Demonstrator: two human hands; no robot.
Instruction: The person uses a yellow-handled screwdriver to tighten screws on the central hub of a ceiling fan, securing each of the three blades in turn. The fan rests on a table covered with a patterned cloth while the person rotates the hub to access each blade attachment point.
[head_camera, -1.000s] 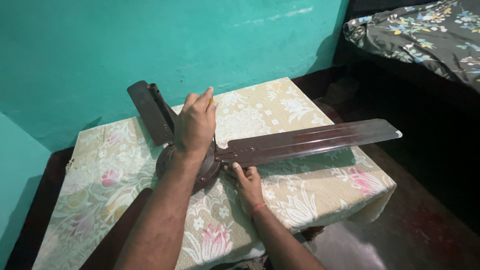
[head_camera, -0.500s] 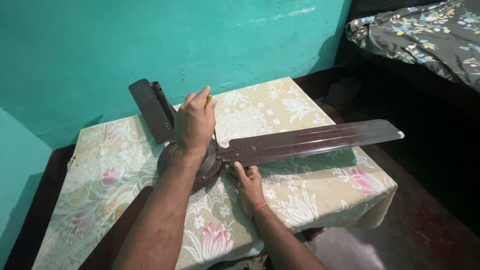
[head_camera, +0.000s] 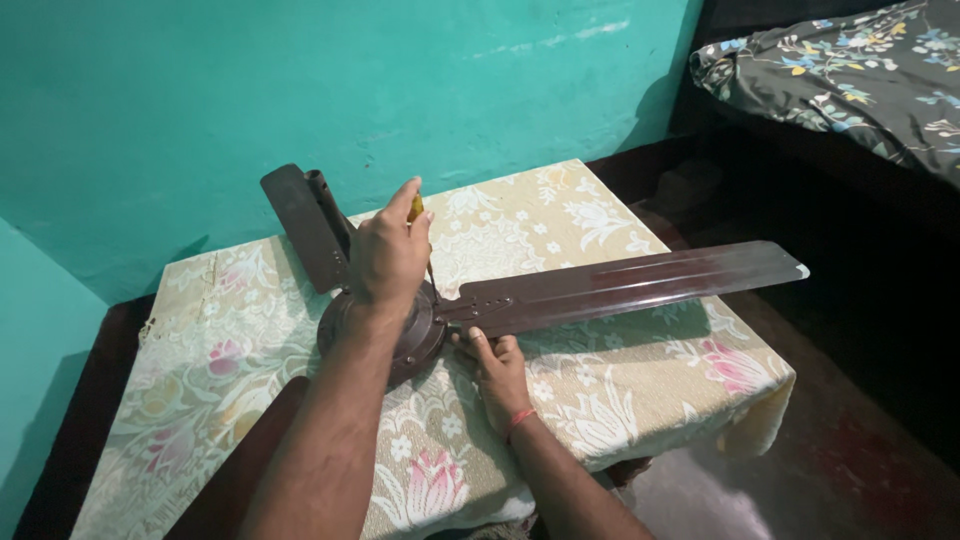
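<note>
A dark brown ceiling fan lies on a table, its round motor hub (head_camera: 422, 338) under my left wrist. One long blade (head_camera: 640, 280) reaches right past the table edge, a second blade (head_camera: 300, 225) points to the back left, and a third blade (head_camera: 235, 455) runs toward me beside my left arm. My left hand (head_camera: 388, 255) grips a screwdriver with a yellow handle (head_camera: 416, 208), held upright with its thin shaft down at the root of the long blade. My right hand (head_camera: 497, 372), a red thread at its wrist, lies on the cloth with its fingertips tucked against that blade's root.
The table wears a cream floral cloth (head_camera: 560, 215) and stands in a corner against a teal wall (head_camera: 400, 80). A bed with a dark flowered sheet (head_camera: 850, 60) is at the upper right. Dark floor (head_camera: 850, 450) lies to the right, below the blade's tip.
My left hand's fingers have shifted a little on the screwdriver handle, showing more of the yellow. The fan and my right hand stay where they were.
</note>
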